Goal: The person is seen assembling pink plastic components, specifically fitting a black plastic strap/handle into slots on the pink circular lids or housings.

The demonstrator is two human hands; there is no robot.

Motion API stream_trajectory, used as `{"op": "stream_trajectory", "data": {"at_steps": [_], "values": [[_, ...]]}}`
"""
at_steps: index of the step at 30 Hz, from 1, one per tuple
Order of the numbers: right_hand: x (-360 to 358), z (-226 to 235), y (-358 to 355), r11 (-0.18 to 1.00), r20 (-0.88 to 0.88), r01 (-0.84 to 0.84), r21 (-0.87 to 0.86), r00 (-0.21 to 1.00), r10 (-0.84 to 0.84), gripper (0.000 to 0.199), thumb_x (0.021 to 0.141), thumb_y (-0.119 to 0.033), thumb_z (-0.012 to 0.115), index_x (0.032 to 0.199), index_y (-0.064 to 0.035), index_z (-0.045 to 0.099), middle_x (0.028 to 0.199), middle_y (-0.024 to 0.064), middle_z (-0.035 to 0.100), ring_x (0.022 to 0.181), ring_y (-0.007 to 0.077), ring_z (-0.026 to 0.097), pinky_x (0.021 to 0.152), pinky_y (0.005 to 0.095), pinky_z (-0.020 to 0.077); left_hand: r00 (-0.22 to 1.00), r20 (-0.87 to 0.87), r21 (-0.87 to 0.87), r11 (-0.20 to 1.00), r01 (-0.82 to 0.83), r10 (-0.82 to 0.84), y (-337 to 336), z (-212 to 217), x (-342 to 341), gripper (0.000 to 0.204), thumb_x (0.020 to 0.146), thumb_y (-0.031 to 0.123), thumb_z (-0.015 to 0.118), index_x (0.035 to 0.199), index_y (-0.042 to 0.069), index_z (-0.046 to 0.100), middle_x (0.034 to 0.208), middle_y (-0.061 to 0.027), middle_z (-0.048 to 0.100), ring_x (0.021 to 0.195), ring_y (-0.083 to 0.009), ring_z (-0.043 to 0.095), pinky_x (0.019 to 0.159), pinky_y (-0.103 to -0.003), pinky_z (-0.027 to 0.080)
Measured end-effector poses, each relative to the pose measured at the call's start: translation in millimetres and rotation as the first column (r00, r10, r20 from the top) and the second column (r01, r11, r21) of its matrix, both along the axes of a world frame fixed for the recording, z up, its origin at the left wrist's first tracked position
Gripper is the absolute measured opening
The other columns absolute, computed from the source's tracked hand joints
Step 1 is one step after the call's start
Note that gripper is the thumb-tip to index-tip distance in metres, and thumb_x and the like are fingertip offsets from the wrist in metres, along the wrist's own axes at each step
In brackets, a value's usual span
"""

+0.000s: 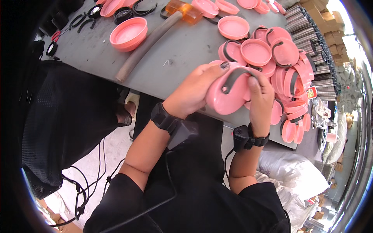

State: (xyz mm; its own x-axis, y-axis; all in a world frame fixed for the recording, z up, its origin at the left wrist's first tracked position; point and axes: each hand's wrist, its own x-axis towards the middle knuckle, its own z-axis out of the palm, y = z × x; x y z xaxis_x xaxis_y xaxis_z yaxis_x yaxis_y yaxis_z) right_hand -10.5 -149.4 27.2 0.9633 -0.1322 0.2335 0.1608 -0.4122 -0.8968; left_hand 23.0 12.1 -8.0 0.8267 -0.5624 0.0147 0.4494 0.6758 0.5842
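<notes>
At the table [93,50] edge, the left hand [190,93] and right hand [260,101] grip a pink lid [225,97] with a dark handle [235,77] between them; a lid pile [279,62] crowds the right, a mallet [155,37] lies behind

The pink lid [227,95] held in both hands looks like smooth, slightly glossy plastic, its dark handle strap [235,77] a matt plastic or rubber. The grey table [182,50] is matt and scuffed. The mallet [155,37] has a translucent amber plastic head and a dull, rough-looking handle. The wrist straps [165,118] look like matt black rubber.
</notes>
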Motion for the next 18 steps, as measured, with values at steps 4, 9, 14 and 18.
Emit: {"op": "stream_trajectory", "data": {"at_steps": [4, 9, 14, 18], "values": [[15.7, 14.0, -45.4, 0.950, -0.040, 0.313, 0.008, 0.949, -0.312, 0.033, 0.086, -0.024, 0.056, 0.106, 0.0019, 0.059, 0.085, 0.0030, 0.059, 0.076, 0.0083, 0.052, 0.065, 0.0231, 0.0428, 0.941, 0.260, 0.325, 0.898, -0.298, 0.218, -18.4, 1.7, 25.2, 0.029, 0.092, 0.026, 0.046, 0.105, 0.003, 0.055, 0.093, -0.0072, 0.063, 0.085, -0.0150, 0.059, 0.075, -0.027, 0.047], [34.8, 22.6, -90.2, 0.767, 0.232, 0.520, -0.375, 0.854, -0.465, 0.036, 0.085, -0.025, 0.057, 0.107, 0.0030, 0.058, 0.097, 0.0117, 0.062, 0.083, 0.0149, 0.057, 0.069, 0.0263, 0.0444, 0.706, 0.642, 0.459, 0.587, -0.666, 0.299, -18.4, -20.8, 37.0, 0.027, 0.086, 0.017, 0.051, 0.105, -0.002, 0.055, 0.101, -0.0113, 0.061, 0.098, -0.0185, 0.056, 0.086, -0.031, 0.043], [70.2, 55.8, -49.5, 0.906, 0.001, 0.199, -0.374, 0.977, -0.214, 0.039, 0.083, -0.026, 0.059, 0.109, 0.0021, 0.056, 0.100, 0.0130, 0.061, 0.087, 0.0168, 0.059, 0.070, 0.0283, 0.0461, 0.708, 0.631, 0.512, 0.516, -0.687, 0.317, -12.4, -49.9, 35.7, 0.024, 0.083, 0.009, 0.051, 0.103, -0.002, 0.056, 0.105, -0.0115, 0.060, 0.101, -0.0178, 0.055, 0.089, -0.031, 0.041], [155.5, 54.5, -10.3, 0.766, -0.132, -0.287, -0.575, 0.957, 0.260, 0.044, 0.077, -0.026, 0.066, 0.110, 0.0009, 0.056, 0.107, 0.0167, 0.060, 0.094, 0.0253, 0.060, 0.079, 0.0323, 0.0468, 0.743, 0.547, 0.491, 0.570, -0.658, 0.386, -6.6, -58.8, 37.5, 0.021, 0.084, 0.006, 0.049, 0.102, -0.002, 0.055, 0.104, -0.0101, 0.060, 0.098, -0.0165, 0.055, 0.086, -0.029, 0.042]]}}
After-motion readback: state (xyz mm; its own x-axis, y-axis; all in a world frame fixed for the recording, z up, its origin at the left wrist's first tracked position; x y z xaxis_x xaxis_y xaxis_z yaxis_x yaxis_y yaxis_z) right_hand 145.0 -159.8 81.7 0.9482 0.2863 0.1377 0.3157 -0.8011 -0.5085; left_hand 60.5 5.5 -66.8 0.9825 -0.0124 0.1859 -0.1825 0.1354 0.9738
